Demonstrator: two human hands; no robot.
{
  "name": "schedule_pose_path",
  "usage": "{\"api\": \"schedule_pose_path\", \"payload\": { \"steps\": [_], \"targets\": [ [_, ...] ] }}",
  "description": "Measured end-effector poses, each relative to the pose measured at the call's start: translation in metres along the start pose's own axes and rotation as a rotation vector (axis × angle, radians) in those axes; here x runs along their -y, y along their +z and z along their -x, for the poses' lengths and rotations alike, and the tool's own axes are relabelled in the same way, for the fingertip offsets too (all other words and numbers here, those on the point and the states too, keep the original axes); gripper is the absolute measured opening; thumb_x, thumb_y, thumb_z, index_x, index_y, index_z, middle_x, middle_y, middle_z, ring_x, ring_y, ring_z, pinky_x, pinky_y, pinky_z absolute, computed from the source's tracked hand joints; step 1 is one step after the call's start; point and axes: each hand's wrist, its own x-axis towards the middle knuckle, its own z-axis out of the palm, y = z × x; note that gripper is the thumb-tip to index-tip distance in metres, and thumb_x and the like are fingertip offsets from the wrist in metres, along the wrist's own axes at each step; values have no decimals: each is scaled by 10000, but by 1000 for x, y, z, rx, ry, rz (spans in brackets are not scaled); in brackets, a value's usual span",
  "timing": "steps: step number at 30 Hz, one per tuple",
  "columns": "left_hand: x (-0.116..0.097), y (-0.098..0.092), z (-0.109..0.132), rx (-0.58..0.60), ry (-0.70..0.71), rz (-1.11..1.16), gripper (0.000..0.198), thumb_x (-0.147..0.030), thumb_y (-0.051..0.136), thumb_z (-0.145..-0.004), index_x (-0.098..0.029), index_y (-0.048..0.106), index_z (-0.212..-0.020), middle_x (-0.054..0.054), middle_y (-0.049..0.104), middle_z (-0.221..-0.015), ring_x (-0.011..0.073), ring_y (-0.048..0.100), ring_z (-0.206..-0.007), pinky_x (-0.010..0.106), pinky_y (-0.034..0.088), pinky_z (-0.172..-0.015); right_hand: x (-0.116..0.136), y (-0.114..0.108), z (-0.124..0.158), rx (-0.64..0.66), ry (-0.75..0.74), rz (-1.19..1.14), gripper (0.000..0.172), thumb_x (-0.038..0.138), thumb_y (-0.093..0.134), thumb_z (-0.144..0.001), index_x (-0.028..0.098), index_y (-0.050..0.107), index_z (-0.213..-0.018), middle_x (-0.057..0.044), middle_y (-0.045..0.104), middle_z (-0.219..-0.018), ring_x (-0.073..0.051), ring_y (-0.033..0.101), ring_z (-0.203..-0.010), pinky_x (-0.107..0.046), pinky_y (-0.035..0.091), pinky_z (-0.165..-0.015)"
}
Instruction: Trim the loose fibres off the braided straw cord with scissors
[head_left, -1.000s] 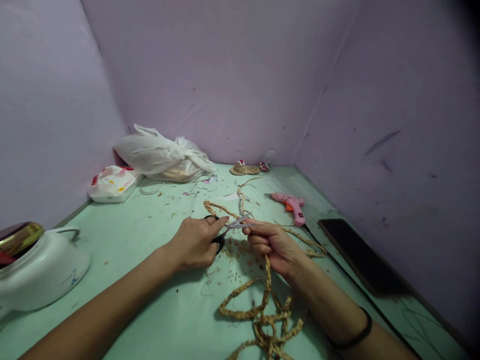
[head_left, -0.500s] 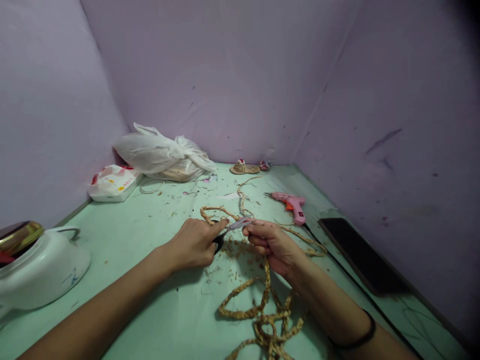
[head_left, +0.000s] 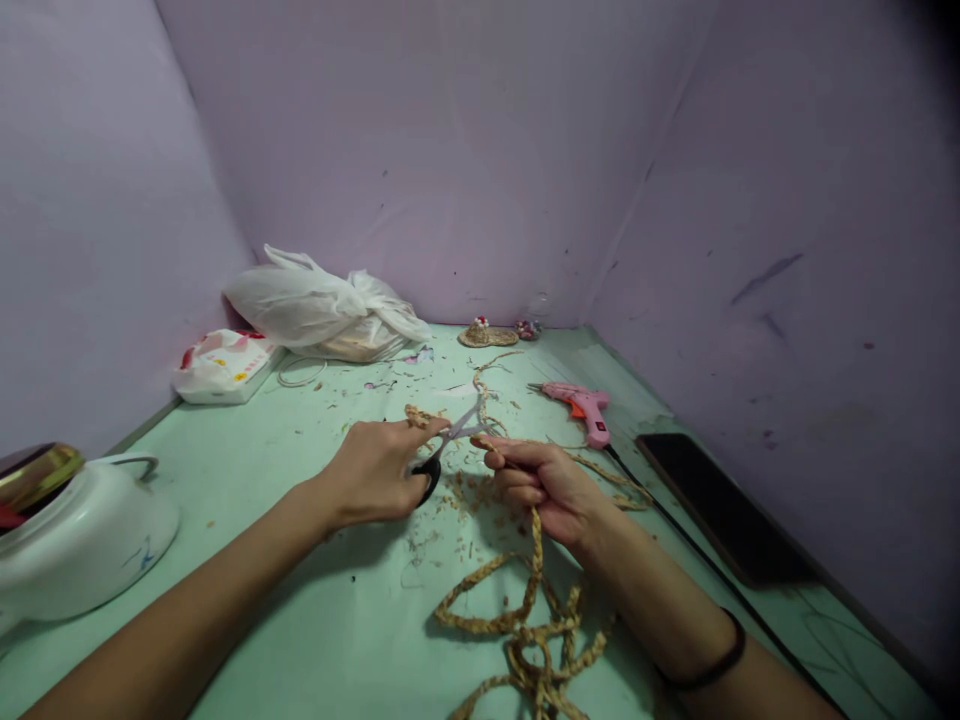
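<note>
Lilac walls (head_left: 450, 150) box in a mint-green tabletop (head_left: 300, 560) strewn with straw scraps. A white pot (head_left: 82, 530) sits far left, a plastic bag (head_left: 322, 310) at the back, and a phone (head_left: 720, 510) and pink glue gun (head_left: 581, 408) to the right. The braided cord (head_left: 525, 620) coils at the front, its end pinched in the right hand (head_left: 544, 485). The left hand (head_left: 375, 470) grips scissors (head_left: 442, 450) beside it.

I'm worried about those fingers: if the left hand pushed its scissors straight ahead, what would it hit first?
Most likely the braided rope, pinched in the right hand just beyond the tips of the scissors. That hand sits right behind the rope, though depth is hard to judge.
</note>
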Motion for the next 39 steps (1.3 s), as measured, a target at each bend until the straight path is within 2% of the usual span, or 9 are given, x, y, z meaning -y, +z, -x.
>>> {"api": "schedule_pose_path", "payload": {
  "steps": [4,7,11,20,26,33,36,39],
  "targets": [
    [1,3,0,28,21,-270,642,-284,451,-681,-234,327,-1309,81,637,-908,240,597,-752,311,427,-600,-1,2,2,-49,-70,52,124,2,490,-660,77,549,-739,33,459,-542,21,168,-328,-80,120,-265],
    [1,5,-1,43,47,-315,624,-276,439,-683,-208,332,-1294,96,630,-952,254,599,-803,330,444,-628,-1,3,4,-53,-102,96,165,5,503,-648,58,580,-785,30,466,-555,21,173,-339,-80,123,-270],
    [1,6,-1,66,67,-291,593,-254,432,-684,-213,336,-1267,93,611,-1053,255,590,-888,332,454,-665,-2,4,5,-54,-122,157,169,22,529,-631,60,602,-777,32,469,-559,19,169,-350,-88,113,-276],
    [-4,4,0,148,90,-275,462,-193,417,-689,-206,415,-1151,59,649,-827,229,610,-738,296,426,-580,-4,3,4,-52,-141,239,138,53,560,-596,66,618,-721,35,463,-548,17,163,-359,-110,95,-291],
    [-5,6,-2,164,72,-217,484,-128,426,-661,-209,423,-1139,64,642,-827,223,605,-719,287,410,-569,-5,8,6,-126,-159,305,165,68,563,-592,74,616,-749,35,479,-523,11,166,-345,-130,77,-295],
    [-7,9,-3,218,59,-160,359,-135,452,-660,-201,510,-1008,53,632,-731,206,595,-678,268,381,-555,-6,8,8,-148,-173,345,90,95,568,-576,92,579,-665,35,479,-519,11,164,-342,-143,55,-302],
    [-7,11,-3,189,95,-120,309,-140,451,-672,-202,538,-962,47,627,-708,197,587,-669,258,370,-546,-4,6,8,-114,-186,327,54,104,576,-587,93,570,-640,35,476,-518,14,148,-343,-140,59,-300],
    [-3,10,-3,118,120,-31,375,-137,415,-696,-231,531,-1040,6,613,-665,161,563,-608,241,366,-535,-1,6,8,-88,-188,267,53,85,583,-589,95,566,-639,37,476,-527,14,144,-350,-132,71,-299]
  ]
}}
